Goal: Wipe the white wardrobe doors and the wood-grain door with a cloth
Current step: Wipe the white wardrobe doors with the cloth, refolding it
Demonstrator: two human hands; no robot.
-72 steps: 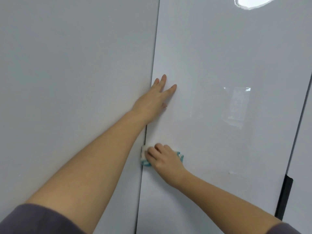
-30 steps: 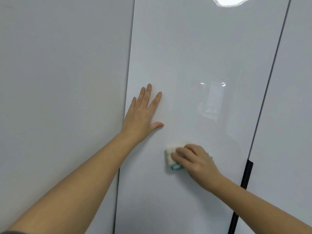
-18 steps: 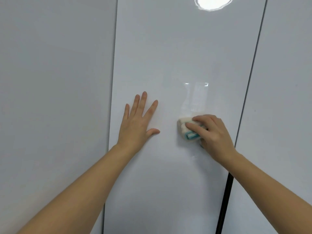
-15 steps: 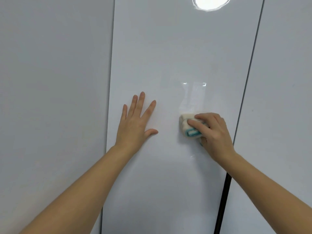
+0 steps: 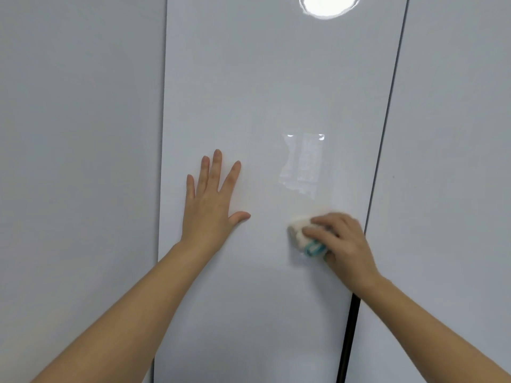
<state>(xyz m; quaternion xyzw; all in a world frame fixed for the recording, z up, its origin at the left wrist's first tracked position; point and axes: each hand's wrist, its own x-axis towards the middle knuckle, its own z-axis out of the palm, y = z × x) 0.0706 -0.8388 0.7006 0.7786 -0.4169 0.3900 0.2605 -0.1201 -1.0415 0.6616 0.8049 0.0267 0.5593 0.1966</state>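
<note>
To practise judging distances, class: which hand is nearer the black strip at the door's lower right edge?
Right. The right hand, gripping the cloth, sits just above the black strip; the left hand lies flat farther left.

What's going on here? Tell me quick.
A person is wiping a glossy white wardrobe door with a cloth. The right hand grips the bunched white-and-teal cloth against the door near its right edge. The left hand rests flat on the same door, fingers spread.
</note>
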